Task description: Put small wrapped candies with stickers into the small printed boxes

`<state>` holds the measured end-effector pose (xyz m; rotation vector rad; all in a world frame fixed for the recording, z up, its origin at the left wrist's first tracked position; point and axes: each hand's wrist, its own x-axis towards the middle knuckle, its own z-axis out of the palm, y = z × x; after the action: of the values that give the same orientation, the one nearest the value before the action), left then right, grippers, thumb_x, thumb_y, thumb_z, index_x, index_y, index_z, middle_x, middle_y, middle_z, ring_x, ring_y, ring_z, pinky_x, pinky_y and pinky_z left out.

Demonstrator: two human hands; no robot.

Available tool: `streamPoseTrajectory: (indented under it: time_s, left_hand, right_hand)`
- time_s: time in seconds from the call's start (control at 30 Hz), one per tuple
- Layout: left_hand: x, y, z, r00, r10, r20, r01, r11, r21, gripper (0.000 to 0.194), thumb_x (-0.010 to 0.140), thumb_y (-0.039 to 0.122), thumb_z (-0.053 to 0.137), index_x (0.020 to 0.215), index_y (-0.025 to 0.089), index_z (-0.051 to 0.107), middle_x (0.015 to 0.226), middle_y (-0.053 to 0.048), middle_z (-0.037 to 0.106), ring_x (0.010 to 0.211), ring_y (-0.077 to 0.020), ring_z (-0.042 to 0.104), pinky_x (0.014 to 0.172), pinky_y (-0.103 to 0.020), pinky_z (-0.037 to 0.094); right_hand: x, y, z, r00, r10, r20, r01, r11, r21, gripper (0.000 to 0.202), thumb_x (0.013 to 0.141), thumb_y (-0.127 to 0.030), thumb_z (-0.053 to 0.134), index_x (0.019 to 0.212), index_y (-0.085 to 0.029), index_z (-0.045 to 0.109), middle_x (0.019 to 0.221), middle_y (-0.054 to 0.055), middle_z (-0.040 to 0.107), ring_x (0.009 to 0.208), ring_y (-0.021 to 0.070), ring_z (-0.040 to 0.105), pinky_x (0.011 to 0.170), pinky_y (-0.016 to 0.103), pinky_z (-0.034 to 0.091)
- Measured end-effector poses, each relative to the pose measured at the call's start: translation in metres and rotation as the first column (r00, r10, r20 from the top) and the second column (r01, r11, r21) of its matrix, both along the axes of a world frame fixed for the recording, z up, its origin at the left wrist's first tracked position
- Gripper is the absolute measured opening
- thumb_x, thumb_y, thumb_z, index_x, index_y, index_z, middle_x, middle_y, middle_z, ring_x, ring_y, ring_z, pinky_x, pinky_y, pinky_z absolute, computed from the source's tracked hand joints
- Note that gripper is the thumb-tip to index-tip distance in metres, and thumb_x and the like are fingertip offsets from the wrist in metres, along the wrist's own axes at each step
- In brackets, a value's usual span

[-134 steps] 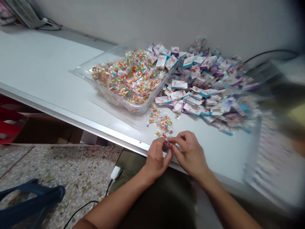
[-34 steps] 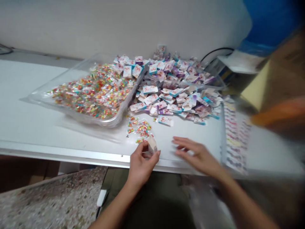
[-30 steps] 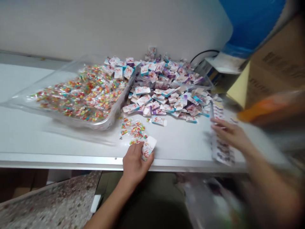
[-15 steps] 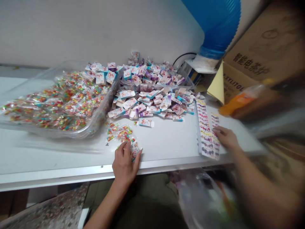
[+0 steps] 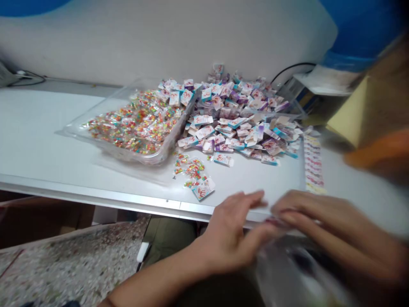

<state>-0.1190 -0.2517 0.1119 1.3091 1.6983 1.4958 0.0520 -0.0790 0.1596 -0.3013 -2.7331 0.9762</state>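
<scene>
My left hand (image 5: 236,230) is over the front edge of the table, fingers apart, its thumb reaching to a small blurred item beside my right hand. My right hand (image 5: 306,213) is closed, thumb and fingers pinched on that item, which is too smeared to name. A small printed box (image 5: 203,189) lies near the table edge, touching several candy packets (image 5: 193,168). Behind are a heap of small printed boxes (image 5: 236,132) and a clear plastic tub of candy packets (image 5: 153,157). A sheet of coloured stickers (image 5: 313,164) lies beyond my right hand.
The white table (image 5: 41,136) runs along the wall. At the right are a yellow flap (image 5: 351,113), a blurred orange object (image 5: 380,151) and blue plastic (image 5: 361,30). A clear plastic bag (image 5: 287,273) hangs below the table edge.
The view has swung right to left. My left hand has left the small box and come beside my right hand. My right hand has moved from the sticker sheet toward the table's front edge.
</scene>
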Motion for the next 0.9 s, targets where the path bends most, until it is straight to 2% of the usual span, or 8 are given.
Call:
streamPoseTrajectory:
  time_s: [0.03,0.1,0.23,0.43,0.63,0.73,0.83,0.9]
  left_hand:
    - [0.0,0.0,-0.004,0.987,-0.026,0.162,0.037,0.997,-0.065,0.031,0.091,0.042,0.053,0.105,0.017,0.065,0.09,-0.006,0.069,0.085,-0.0189,0.064,0.077,-0.03,0.05]
    - [-0.004,-0.004,-0.017,0.896,0.052,0.441,0.022,0.987,-0.161,0.032,0.091,0.044,0.052,0.087,0.016,0.066,0.071,-0.001,0.063,0.064,-0.0125,0.056,0.061,-0.023,0.043]
    - [-0.019,-0.017,-0.046,0.719,0.245,0.65,-0.089,0.961,-0.264,0.036,0.077,0.051,0.069,0.078,0.015,0.063,0.064,0.002,0.057,0.056,-0.0085,0.047,0.054,-0.02,0.034]
    - [-0.025,-0.025,-0.068,0.6,0.337,0.725,-0.119,0.934,-0.336,0.035,0.067,0.046,0.075,0.074,0.013,0.064,0.057,0.003,0.056,0.049,-0.008,0.044,0.051,-0.021,0.03]
    - [-0.027,-0.029,-0.065,0.593,0.235,0.77,-0.087,0.969,-0.229,0.017,0.069,0.027,0.068,0.079,0.014,0.066,0.068,0.0,0.063,0.059,-0.0096,0.052,0.06,-0.021,0.037]
    - [-0.028,-0.033,-0.063,0.594,0.232,0.771,-0.065,0.968,-0.241,0.023,0.071,0.031,0.07,0.086,0.014,0.064,0.069,0.0,0.064,0.059,-0.0101,0.053,0.06,-0.022,0.038]
    - [-0.028,-0.035,-0.07,0.614,0.274,0.74,-0.053,0.95,-0.308,0.029,0.072,0.04,0.071,0.081,0.014,0.062,0.064,0.0,0.061,0.054,-0.0101,0.05,0.056,-0.022,0.036]
    - [-0.027,-0.035,-0.077,0.618,0.292,0.73,-0.051,0.942,-0.333,0.031,0.072,0.042,0.071,0.074,0.013,0.061,0.062,0.0,0.059,0.053,-0.0101,0.049,0.055,-0.022,0.035]
  right_hand:
    - [-0.025,-0.007,-0.004,0.995,0.086,0.053,-0.084,0.996,-0.043,0.017,0.094,-0.033,0.052,0.092,-0.026,0.068,0.09,0.003,0.069,0.081,0.0164,0.065,0.071,0.025,0.052]
    - [-0.066,-0.015,-0.018,0.996,0.09,0.026,-0.087,0.992,-0.089,0.018,0.095,-0.032,0.05,0.093,-0.024,0.066,0.087,0.002,0.068,0.078,0.0148,0.064,0.07,0.025,0.05]
    - [-0.097,-0.022,-0.046,1.0,-0.021,0.012,0.023,0.983,-0.184,0.021,0.092,-0.037,0.054,0.089,-0.021,0.068,0.083,0.003,0.069,0.076,0.0157,0.063,0.07,0.026,0.049]
    - [-0.092,-0.049,-0.07,0.981,-0.027,0.193,0.118,0.87,-0.479,0.027,0.089,-0.044,0.057,0.09,-0.02,0.068,0.08,0.003,0.071,0.074,0.0172,0.065,0.067,0.028,0.051]
    - [-0.097,-0.063,-0.1,0.984,-0.155,0.082,0.171,0.954,-0.246,0.026,0.088,-0.041,0.06,0.104,-0.023,0.068,0.105,0.007,0.068,0.09,0.0199,0.062,0.073,0.031,0.051]
    - [-0.101,-0.058,-0.097,0.993,-0.094,0.079,0.112,0.951,-0.288,0.022,0.091,-0.038,0.057,0.1,-0.024,0.07,0.098,0.005,0.069,0.088,0.0186,0.063,0.076,0.03,0.049]
    - [-0.102,-0.052,-0.085,0.982,-0.162,0.094,0.184,0.926,-0.331,0.022,0.09,-0.04,0.058,0.09,-0.022,0.069,0.086,0.003,0.069,0.081,0.0173,0.063,0.072,0.028,0.048]
    - [-0.1,-0.052,-0.081,0.977,-0.116,0.18,0.182,0.892,-0.415,0.024,0.089,-0.043,0.058,0.089,-0.02,0.067,0.08,0.002,0.069,0.075,0.0164,0.062,0.066,0.026,0.048]
